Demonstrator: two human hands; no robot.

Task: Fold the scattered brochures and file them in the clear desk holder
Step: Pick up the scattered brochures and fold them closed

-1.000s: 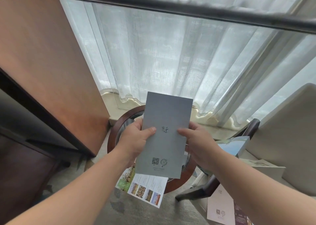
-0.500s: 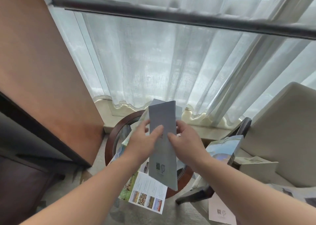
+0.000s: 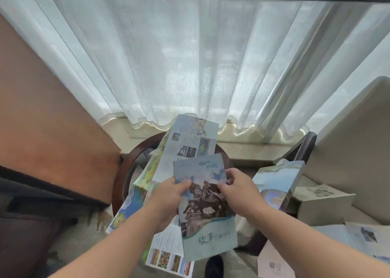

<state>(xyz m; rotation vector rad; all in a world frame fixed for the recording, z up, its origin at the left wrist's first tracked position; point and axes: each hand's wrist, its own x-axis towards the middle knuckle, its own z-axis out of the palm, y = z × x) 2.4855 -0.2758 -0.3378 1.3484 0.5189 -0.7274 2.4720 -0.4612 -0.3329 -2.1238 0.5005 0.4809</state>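
Note:
A folded brochure (image 3: 207, 212) with a dark statue picture on its cover is in front of me, held by both hands. My left hand (image 3: 168, 199) pinches its left edge and my right hand (image 3: 238, 189) grips its right edge. Behind it a large unfolded brochure (image 3: 190, 140) lies spread across the round table (image 3: 124, 176). Another printed sheet (image 3: 166, 254) hangs over the table's near edge. To the right a blue brochure stands upright in what looks like the clear holder (image 3: 278, 180); the holder's walls are hard to make out.
A beige armchair (image 3: 348, 140) stands on the right with a white box (image 3: 322, 201) and loose brochures (image 3: 363, 237) on its seat. A pale brochure (image 3: 274, 263) lies on the floor. A wooden panel (image 3: 52, 119) rises on the left; white curtains (image 3: 190, 66) hang behind the table.
The brochure showed its grey back, was closed and turned edge-on, and now shows its picture cover. Both hands have kept hold of it and sit lower.

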